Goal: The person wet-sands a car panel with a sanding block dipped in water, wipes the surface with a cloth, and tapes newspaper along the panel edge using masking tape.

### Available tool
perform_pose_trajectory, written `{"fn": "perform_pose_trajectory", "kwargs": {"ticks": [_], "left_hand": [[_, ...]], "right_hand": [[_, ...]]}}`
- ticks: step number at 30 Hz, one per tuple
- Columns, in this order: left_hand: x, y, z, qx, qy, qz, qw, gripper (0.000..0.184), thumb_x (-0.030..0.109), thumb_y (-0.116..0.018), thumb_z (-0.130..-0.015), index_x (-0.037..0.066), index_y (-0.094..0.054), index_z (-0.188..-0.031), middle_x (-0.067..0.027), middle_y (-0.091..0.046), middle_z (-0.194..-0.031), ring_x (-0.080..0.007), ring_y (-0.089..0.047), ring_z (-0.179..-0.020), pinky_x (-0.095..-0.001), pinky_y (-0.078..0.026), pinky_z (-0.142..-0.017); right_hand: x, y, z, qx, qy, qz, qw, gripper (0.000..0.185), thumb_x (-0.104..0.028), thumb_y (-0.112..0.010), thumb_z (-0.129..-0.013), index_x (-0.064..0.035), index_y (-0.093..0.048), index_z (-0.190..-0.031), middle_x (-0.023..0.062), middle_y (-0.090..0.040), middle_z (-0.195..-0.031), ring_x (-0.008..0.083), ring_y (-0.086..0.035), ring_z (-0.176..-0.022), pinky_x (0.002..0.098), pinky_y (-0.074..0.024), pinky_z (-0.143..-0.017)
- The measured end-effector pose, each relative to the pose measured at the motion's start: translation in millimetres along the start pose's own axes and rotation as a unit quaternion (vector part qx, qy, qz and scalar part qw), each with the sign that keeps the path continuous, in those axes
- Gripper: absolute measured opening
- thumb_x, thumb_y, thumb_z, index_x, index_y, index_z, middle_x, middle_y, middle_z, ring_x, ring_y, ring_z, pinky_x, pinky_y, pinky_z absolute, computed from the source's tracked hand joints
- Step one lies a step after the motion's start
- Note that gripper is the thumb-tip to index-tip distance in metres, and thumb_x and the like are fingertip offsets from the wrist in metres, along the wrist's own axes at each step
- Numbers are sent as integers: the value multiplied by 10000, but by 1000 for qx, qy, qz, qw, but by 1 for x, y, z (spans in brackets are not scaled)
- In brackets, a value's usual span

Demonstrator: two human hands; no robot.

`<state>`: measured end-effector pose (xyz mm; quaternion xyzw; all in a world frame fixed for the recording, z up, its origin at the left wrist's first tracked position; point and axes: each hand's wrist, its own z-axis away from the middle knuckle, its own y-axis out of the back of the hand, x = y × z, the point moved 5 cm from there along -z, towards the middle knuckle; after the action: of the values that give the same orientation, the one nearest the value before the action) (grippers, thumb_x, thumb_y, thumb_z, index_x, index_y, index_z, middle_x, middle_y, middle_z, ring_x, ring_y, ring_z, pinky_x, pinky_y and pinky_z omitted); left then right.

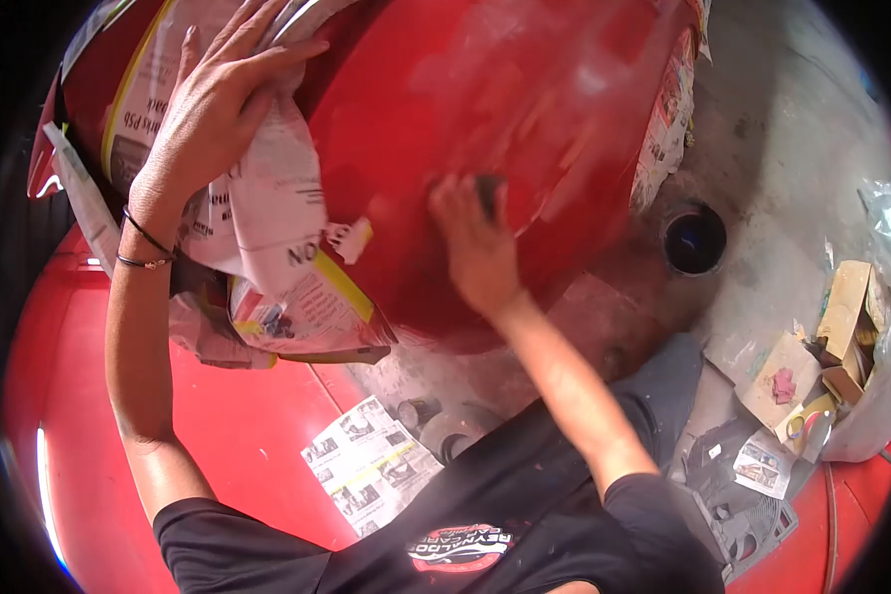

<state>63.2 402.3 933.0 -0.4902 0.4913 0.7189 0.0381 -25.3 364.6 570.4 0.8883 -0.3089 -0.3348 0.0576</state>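
Observation:
My left hand (215,109) lies with spread fingers on the newspaper (277,198) that covers part of a red car panel (406,119), at the upper left. Near the middle of the view, my right hand (477,238) presses a small dark block (487,196) against the panel's surface; its fingers are slightly blurred. Around the block the red paint looks dull and patchy. A torn scrap of paper (349,240) with yellow tape sticks to the panel between my two hands.
A dark bucket (694,239) stands on the concrete floor at right. Cardboard boxes (846,317) and plastic lie farther right. A newspaper sheet (371,465) rests beside the red bodywork (228,436) at lower left. More masking paper (663,139) hangs on the panel's right edge.

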Motion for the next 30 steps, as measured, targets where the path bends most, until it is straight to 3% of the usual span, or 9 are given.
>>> {"fn": "perform_pose_trajectory", "kwargs": {"ticks": [1,3,6,8,10,14,17,23,30], "left_hand": [[-1,-2,8,19,1,-18,1000,589,43,-534,-1039,317,-680,-1539,-92,-401,-1787,-303,-291,-1688,-645,-90,-1371],[-2,0,17,29,8,-11,999,585,39,-521,-1037,307,-688,-1530,-97,-408,-1782,-297,-294,-1687,-623,-73,-1378],[-5,-3,18,64,-10,11,998,567,52,-562,-1021,297,-695,-1515,-52,-471,-1744,-281,-329,-1668,-688,-75,-1353],[-6,-8,17,66,-5,14,998,538,88,-578,-1036,309,-697,-1512,-53,-474,-1741,-277,-337,-1664,-670,-80,-1360],[-4,-7,13,69,-13,-22,997,497,152,-604,-1053,310,-694,-1515,-67,-493,-1725,-277,-359,-1652,-654,-94,-1364],[-5,-19,18,53,-16,-38,998,488,251,-634,-1064,331,-676,-1543,-92,-481,-1737,-311,-349,-1658,-626,-103,-1364],[4,-7,20,50,-66,-52,995,452,272,-618,-1099,338,-678,-1542,-99,-524,-1696,-343,-454,-1568,-593,-209,-1331],[-21,-21,22,43,-132,-21,990,394,329,-645,-1108,244,-727,-1484,-139,-657,-1532,-375,-607,-1352,-485,-459,-1144],[12,-1,27,-44,-75,208,974,454,284,-662,-1082,131,-677,-1510,-219,-690,-1489,-394,-657,-1367,-525,-467,-1194]], "right_hand": [[17,25,-39,-65,-52,76,994,609,-79,-577,-982,17,-530,-1581,257,-502,-1650,453,-501,-1511,674,-317,-1280],[85,38,-86,92,-104,-101,985,620,-86,-584,-983,36,-498,-1585,283,-535,-1602,490,-527,-1471,658,-319,-1283],[114,39,-115,110,-129,-42,985,639,-80,-591,-959,57,-494,-1575,313,-532,-1582,511,-509,-1472,650,-365,-1258],[29,55,-87,104,-109,-71,986,601,-29,-528,-985,16,-545,-1584,294,-571,-1587,496,-459,-1549,706,-330,-1267],[-32,18,-13,-127,-55,5,990,571,-84,-551,-996,-9,-591,-1561,266,-570,-1603,477,-470,-1550,702,-296,-1288],[-8,13,-1,-41,-30,-18,999,629,-100,-521,-999,-85,-547,-1627,156,-547,-1673,384,-483,-1571,702,-341,-1269],[52,34,-69,72,-83,-103,989,701,-43,-570,-963,-53,-488,-1659,201,-469,-1718,435,-427,-1588,680,-282,-1303],[-83,-8,26,-23,-106,-61,992,667,-31,-543,-956,6,-513,-1621,213,-471,-1706,472,-444,-1563,687,-289,-1303],[-53,10,3,122,-139,-42,982,701,-49,-579,-948,-67,-516,-1646,130,-503,-1709,385,-489,-1558,717,-303,-1280]]}}
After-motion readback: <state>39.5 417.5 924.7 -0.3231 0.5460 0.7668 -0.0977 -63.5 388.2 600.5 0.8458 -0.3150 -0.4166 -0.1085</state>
